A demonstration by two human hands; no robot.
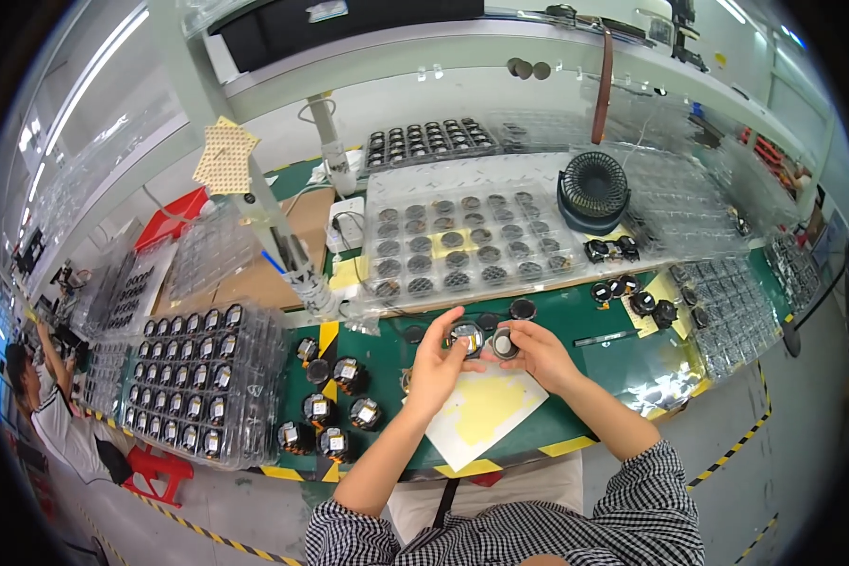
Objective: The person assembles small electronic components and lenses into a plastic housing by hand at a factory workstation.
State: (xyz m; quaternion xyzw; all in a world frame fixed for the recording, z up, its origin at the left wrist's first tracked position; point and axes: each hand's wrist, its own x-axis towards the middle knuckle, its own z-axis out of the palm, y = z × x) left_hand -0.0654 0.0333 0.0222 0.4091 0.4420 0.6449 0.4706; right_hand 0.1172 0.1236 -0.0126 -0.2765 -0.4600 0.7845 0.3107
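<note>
One round black part is gripped in the left hand; one round cap is pinched in the right hand, just beside it. Below both, one white-and-yellow sheet is seen on the green table. Leftward, seven loose black pieces are counted; rightward, one pen; beyond, one fan.

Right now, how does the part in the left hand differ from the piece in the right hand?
The left part, in the left hand, looks larger than the right piece in the right hand. The left part shows a dark edge and pale patches, while the right piece shows a grey rim around a pale centre. Both look roundish.
</note>
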